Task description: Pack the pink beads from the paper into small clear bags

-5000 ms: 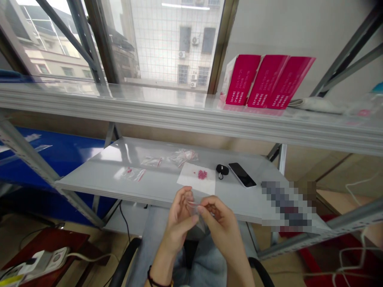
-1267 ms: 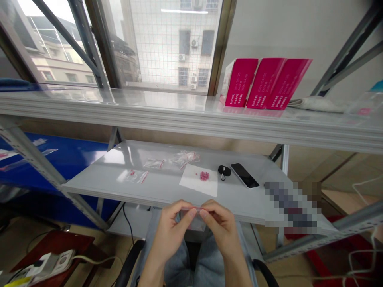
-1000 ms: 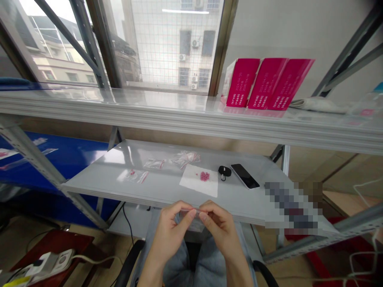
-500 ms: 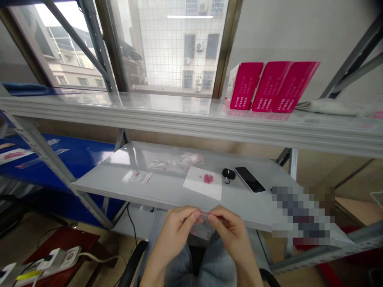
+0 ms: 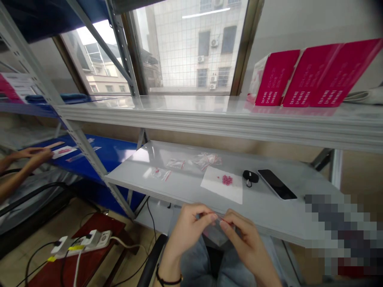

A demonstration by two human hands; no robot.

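Small clear plastic bag (image 5: 216,234) is the star on my feed, hanging just off the front edge of the lower grey metal shelf (image 5: 269,213), above the person's jeans (image 5: 194,263). Both hands are on it: the left hand (image 5: 191,227) and right hand (image 5: 243,236) meet at its top edge, with the fingers (image 5: 206,211) of each pinched closed on that thin edge, so it's a firm two-handed grasp, nothing released. Can't tell from here whether anything's inside the bag. There's a thin black bracelet (image 5: 167,280) on the left wrist. Up on the shelf, a white paper sheet (image 5: 212,187) sits nearest the hands, with a little heap of pink beads (image 5: 227,180) on it. Behind and left of that are three more small plastic bags (image 5: 160,173), at least one with pink bits in it. To the right are a small black fob (image 5: 250,175) and a black smartphone (image 5: 277,184), just beside each other. Over on the far left, someone else's hands (image 5: 30,155) are working at a blue shelf (image 5: 113,153), well apart from all this, and three magenta boxes (image 5: 317,75) stand on the upper shelf (image 5: 209,115).
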